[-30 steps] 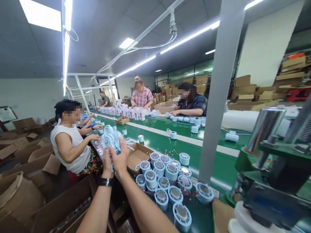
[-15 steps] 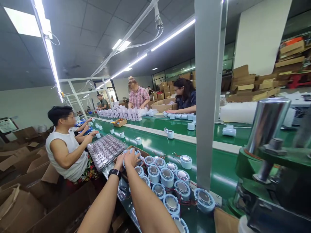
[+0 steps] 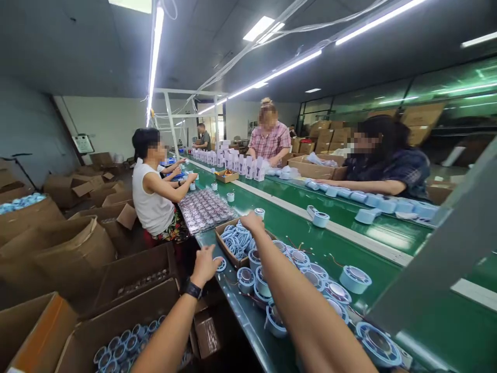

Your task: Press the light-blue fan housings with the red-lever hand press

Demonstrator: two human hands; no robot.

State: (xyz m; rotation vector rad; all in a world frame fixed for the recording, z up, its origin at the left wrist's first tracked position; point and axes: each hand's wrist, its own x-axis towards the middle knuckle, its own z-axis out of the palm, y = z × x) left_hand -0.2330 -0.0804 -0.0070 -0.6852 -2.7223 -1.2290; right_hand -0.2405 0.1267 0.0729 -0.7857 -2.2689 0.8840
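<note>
My left hand (image 3: pixel 205 267), with a dark wristband, hangs over the near table edge, thumb and fingers apart. A round light-blue part (image 3: pixel 221 264) lies close beside its thumb; I cannot tell whether they touch. My right hand (image 3: pixel 252 223) reaches across a carton of light-blue rings (image 3: pixel 235 239), its fingers curled. Whatever those fingers may grip is hidden. Just beyond them a small blue cylindrical housing (image 3: pixel 260 212) stands on the green belt. Many blue round housings with grey centres (image 3: pixel 245 278) and red wires are crowded on the table under my right forearm.
A tray of small parts (image 3: pixel 205 207) lies beyond the carton, beside a seated co-worker (image 3: pixel 155 191). Cardboard boxes (image 3: pixel 132 274) fill the floor at left. A grey post (image 3: pixel 435 248) slants at right. Two more co-workers sit or stand across the belt.
My hands were together over the carton; now they are apart, left toward the table edge, right toward the belt. The rings show now. The view has turned left.
</note>
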